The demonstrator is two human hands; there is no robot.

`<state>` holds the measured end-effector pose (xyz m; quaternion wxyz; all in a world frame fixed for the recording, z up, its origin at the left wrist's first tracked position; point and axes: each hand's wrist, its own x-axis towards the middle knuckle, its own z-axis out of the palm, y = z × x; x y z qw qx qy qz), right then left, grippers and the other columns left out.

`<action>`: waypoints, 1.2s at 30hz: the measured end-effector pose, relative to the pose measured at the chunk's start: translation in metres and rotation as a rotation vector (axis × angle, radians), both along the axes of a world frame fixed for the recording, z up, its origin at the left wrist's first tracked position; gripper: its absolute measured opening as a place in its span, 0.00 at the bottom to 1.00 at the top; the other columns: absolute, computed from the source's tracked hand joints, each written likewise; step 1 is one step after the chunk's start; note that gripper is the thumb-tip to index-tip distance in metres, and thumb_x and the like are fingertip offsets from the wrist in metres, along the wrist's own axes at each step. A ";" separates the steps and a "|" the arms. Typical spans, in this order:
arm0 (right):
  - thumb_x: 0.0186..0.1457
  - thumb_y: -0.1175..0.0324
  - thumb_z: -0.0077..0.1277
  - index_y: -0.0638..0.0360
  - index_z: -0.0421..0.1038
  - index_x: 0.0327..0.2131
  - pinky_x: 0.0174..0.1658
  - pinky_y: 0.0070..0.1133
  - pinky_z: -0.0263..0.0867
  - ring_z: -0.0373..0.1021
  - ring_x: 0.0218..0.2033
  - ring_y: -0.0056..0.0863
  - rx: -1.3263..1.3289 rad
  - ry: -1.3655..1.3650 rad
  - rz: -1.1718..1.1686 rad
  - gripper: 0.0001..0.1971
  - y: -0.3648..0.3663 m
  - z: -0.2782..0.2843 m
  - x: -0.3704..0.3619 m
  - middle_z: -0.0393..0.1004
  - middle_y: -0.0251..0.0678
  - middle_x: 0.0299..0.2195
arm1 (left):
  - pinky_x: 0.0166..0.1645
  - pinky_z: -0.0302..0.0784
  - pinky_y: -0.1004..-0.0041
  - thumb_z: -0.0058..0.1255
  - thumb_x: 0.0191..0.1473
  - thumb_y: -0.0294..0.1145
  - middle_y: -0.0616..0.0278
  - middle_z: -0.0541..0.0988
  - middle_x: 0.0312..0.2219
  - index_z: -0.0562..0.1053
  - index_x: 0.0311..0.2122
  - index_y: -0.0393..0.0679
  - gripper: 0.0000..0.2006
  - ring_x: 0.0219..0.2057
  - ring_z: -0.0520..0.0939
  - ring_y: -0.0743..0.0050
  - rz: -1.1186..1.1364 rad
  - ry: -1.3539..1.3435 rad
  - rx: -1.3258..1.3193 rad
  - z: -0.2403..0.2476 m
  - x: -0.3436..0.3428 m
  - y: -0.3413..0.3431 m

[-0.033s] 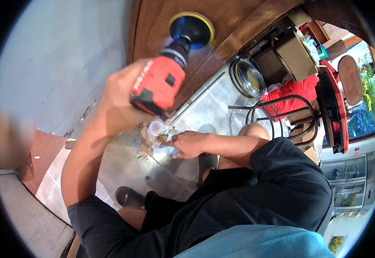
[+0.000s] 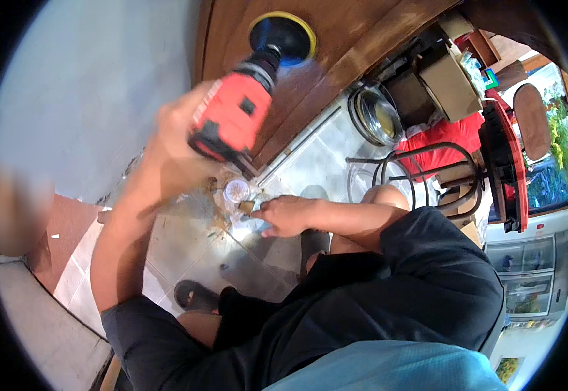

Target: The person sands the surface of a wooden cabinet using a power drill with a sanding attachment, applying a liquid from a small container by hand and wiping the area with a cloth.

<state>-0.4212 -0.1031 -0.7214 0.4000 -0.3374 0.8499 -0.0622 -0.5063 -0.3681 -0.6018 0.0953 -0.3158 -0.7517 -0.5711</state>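
Observation:
My left hand (image 2: 176,133), somewhat blurred, is closed around a red and black cordless drill (image 2: 237,111). On the drill's front end sits a round black pad (image 2: 284,39) with a yellow edge, which rests against a brown wooden panel (image 2: 343,39). My right hand (image 2: 287,215) is lower down, fingers closed at a small brown block-like piece (image 2: 247,206); its exact kind is unclear. Just beyond that piece, a small clear round tub (image 2: 236,191) with pale contents stands on the stained floor.
A pale wall (image 2: 95,85) rises on the left, beside the panel. Grey floor tiles (image 2: 193,241) carry brown stains. To the right are a metal-framed chair (image 2: 427,153), a cardboard box (image 2: 450,85), red cloth (image 2: 450,137) and round glass lids or dishes (image 2: 375,117).
The drill and its pad have shifted slightly left and up across the panel, along with my left hand. My right hand has hardly moved.

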 end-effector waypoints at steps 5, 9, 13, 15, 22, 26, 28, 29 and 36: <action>0.65 0.53 0.54 0.66 0.65 0.64 0.56 0.42 0.70 0.75 0.50 0.56 -0.060 0.026 0.018 0.31 0.002 -0.005 0.010 0.77 0.56 0.48 | 0.47 0.81 0.67 0.69 0.42 0.24 0.52 0.85 0.39 0.77 0.52 0.38 0.28 0.38 0.86 0.50 -0.059 0.152 0.015 -0.031 -0.010 -0.009; 0.66 0.54 0.53 0.66 0.64 0.64 0.57 0.42 0.70 0.75 0.51 0.56 -0.037 0.003 0.019 0.31 0.001 -0.005 0.006 0.76 0.56 0.48 | 0.46 0.81 0.65 0.72 0.42 0.25 0.50 0.85 0.40 0.76 0.53 0.38 0.29 0.39 0.87 0.52 -0.071 0.164 0.002 -0.043 -0.001 0.006; 0.66 0.53 0.53 0.66 0.65 0.64 0.57 0.42 0.70 0.75 0.51 0.56 -0.045 0.011 0.015 0.31 -0.001 -0.004 0.005 0.76 0.56 0.48 | 0.43 0.82 0.64 0.73 0.43 0.26 0.49 0.85 0.38 0.76 0.52 0.38 0.28 0.37 0.87 0.51 -0.042 0.082 -0.013 -0.061 0.003 0.007; 0.66 0.53 0.53 0.66 0.65 0.63 0.56 0.42 0.70 0.75 0.51 0.56 -0.035 0.006 0.017 0.31 -0.002 -0.005 0.005 0.76 0.56 0.49 | 0.42 0.82 0.64 0.72 0.44 0.25 0.48 0.85 0.35 0.76 0.52 0.38 0.27 0.35 0.87 0.50 -0.046 0.106 0.025 -0.063 0.004 0.006; 0.66 0.53 0.52 0.66 0.65 0.63 0.57 0.42 0.70 0.75 0.51 0.56 0.019 -0.038 0.019 0.31 -0.010 0.001 0.003 0.77 0.56 0.48 | 0.43 0.81 0.64 0.72 0.45 0.27 0.47 0.84 0.35 0.76 0.52 0.38 0.27 0.35 0.87 0.48 -0.048 0.179 -0.008 -0.069 0.003 0.012; 0.65 0.53 0.53 0.66 0.65 0.63 0.56 0.42 0.70 0.75 0.50 0.56 -0.057 0.014 0.029 0.31 -0.005 -0.006 0.004 0.77 0.56 0.48 | 0.43 0.81 0.65 0.71 0.45 0.27 0.48 0.84 0.36 0.75 0.52 0.38 0.27 0.34 0.86 0.48 -0.082 0.080 0.085 -0.063 0.002 0.013; 0.65 0.53 0.53 0.66 0.65 0.63 0.56 0.42 0.70 0.75 0.50 0.56 -0.059 0.004 0.018 0.31 -0.004 -0.006 0.004 0.77 0.56 0.48 | 0.43 0.81 0.66 0.70 0.45 0.26 0.48 0.84 0.36 0.75 0.52 0.38 0.27 0.34 0.85 0.49 -0.075 0.090 0.083 -0.066 0.002 0.013; 0.65 0.53 0.53 0.67 0.65 0.63 0.56 0.42 0.70 0.75 0.51 0.56 -0.050 0.011 0.025 0.31 -0.004 -0.008 0.006 0.77 0.56 0.48 | 0.43 0.81 0.66 0.70 0.45 0.25 0.49 0.84 0.35 0.76 0.52 0.38 0.27 0.33 0.85 0.50 -0.053 0.122 0.091 -0.073 0.000 0.012; 0.65 0.54 0.53 0.67 0.65 0.63 0.57 0.42 0.70 0.75 0.52 0.56 -0.033 -0.028 0.026 0.31 -0.010 0.004 0.005 0.76 0.57 0.49 | 0.44 0.81 0.67 0.69 0.44 0.25 0.50 0.84 0.35 0.76 0.52 0.39 0.26 0.33 0.84 0.50 -0.056 0.067 0.050 -0.064 0.005 0.010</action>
